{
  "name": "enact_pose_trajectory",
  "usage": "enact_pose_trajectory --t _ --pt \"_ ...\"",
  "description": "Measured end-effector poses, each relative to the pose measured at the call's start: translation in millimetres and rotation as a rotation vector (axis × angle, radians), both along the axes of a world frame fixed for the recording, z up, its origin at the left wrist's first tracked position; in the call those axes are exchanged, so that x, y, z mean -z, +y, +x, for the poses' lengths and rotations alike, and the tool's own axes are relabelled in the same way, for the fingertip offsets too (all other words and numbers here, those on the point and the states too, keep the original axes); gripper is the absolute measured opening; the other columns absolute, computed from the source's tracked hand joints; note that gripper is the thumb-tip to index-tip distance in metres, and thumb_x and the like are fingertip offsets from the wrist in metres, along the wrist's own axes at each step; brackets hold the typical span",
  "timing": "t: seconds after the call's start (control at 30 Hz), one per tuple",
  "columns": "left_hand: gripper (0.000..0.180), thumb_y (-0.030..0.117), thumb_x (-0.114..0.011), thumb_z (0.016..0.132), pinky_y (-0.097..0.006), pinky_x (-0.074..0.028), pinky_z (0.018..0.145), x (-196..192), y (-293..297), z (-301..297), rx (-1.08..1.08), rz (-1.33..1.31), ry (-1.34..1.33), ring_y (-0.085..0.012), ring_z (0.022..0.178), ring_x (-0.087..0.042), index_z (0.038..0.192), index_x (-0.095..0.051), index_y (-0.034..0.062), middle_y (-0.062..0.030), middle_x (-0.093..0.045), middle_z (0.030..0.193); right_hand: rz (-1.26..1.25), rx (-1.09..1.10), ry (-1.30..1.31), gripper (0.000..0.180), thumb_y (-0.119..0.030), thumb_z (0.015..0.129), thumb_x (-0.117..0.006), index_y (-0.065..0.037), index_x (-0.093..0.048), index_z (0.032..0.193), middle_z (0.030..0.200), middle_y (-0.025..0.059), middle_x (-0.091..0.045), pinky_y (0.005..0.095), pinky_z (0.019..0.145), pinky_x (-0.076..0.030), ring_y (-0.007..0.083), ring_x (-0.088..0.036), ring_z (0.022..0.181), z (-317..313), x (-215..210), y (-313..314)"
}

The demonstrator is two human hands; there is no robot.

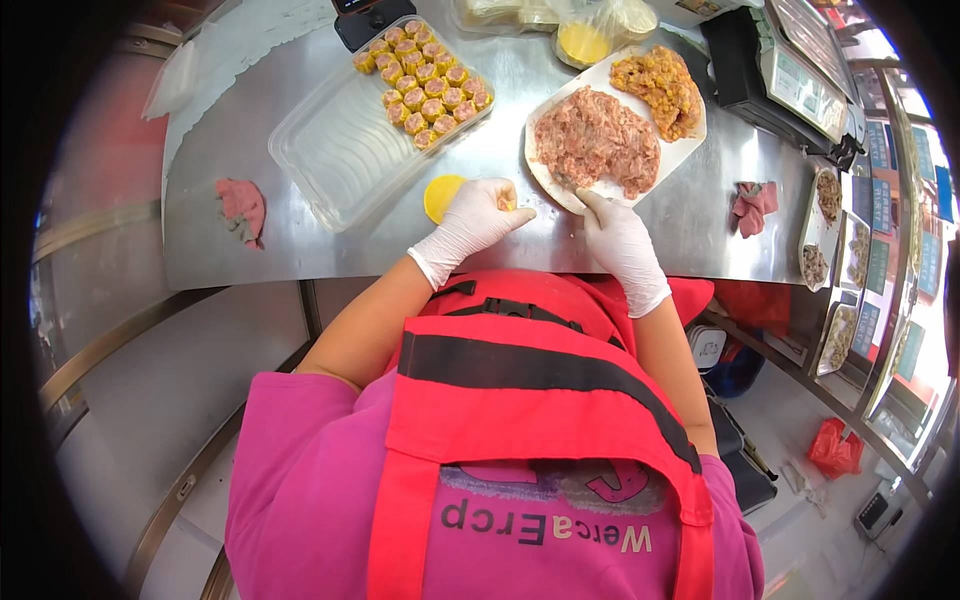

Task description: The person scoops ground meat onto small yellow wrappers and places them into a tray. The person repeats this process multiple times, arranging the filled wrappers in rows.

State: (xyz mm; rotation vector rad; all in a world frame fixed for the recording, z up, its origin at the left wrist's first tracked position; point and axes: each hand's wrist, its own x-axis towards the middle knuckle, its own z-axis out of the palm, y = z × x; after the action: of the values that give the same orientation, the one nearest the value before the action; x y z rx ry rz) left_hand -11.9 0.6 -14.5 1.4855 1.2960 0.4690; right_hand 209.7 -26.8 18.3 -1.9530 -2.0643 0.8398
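Observation:
My left hand (480,215), in a white glove, is curled closed around a small shumai dumpling (505,201); a bit of its pink filling shows between thumb and forefinger. Beside that hand, round yellow dumpling wrappers (438,197) lie on the metal table, partly covered by it. My right hand (618,240), gloved too, is pinched at the near rim of a white plate (543,180). Its fingers close on a thin tool, mostly hidden, whose end meets the pink minced meat (597,140). A yellowish chunky filling (660,90) shares the plate.
A clear plastic tray (340,175) holds rows of shumai (425,85) at its far end. Pink cloths lie at the left (240,212) and right (752,207). Bagged yellow wrappers (585,42) sit at the back, near a black scale-like machine (775,80). Food trays (822,225) stand far right.

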Motion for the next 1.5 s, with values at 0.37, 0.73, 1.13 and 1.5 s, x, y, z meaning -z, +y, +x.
enact_pose_trajectory --t 0.37,0.73,1.13,1.5 --pt "0.025 0.011 -0.059 0.081 -0.036 -0.048 0.079 6 0 2 0.151 0.137 -0.273 -0.0254 0.087 -0.060 0.101 -0.059 -0.0024 -0.0159 -0.064 0.093 -0.677 0.397 1.102 0.038 -0.010 0.090 -0.051 -0.002 -0.056 0.128 0.072 0.0009 -0.058 0.0195 0.041 -0.029 0.0059 -0.038 0.045 39 -52 -16" --pt "0.026 -0.001 -0.065 0.082 -0.018 -0.035 0.048 -43 15 18 -0.174 -0.349 -0.809 -0.0044 0.054 -0.045 0.106 -0.058 0.0026 0.0020 -0.052 0.070 -0.542 0.210 1.705 0.033 -0.020 0.094 -0.049 -0.005 -0.046 0.122 0.085 0.0095 -0.060 0.0199 0.044 -0.033 0.0094 -0.044 0.050 35 -71 -19" --pt "0.016 0.002 -0.073 0.078 -0.018 -0.036 0.051 -70 14 22 -0.046 -0.207 -0.491 -0.0044 0.058 -0.046 0.084 -0.058 0.0056 0.0022 -0.054 0.070 -0.465 0.161 1.694 0.031 -0.019 0.094 -0.049 -0.005 -0.047 0.121 0.083 0.0078 -0.060 0.0191 0.041 -0.029 0.0071 -0.042 0.048 27 -59 -18" --pt "0.020 0.017 -0.075 0.076 -0.028 -0.046 0.064 -98 27 36 0.038 0.313 -0.217 -0.0115 0.069 -0.056 0.079 -0.063 0.0017 -0.0049 -0.061 0.073 -0.144 0.258 1.227 0.028 0.000 0.090 -0.056 0.000 -0.057 0.118 0.102 0.0043 -0.062 0.0244 0.086 -0.047 0.0104 -0.059 0.094 24 -96 -21"
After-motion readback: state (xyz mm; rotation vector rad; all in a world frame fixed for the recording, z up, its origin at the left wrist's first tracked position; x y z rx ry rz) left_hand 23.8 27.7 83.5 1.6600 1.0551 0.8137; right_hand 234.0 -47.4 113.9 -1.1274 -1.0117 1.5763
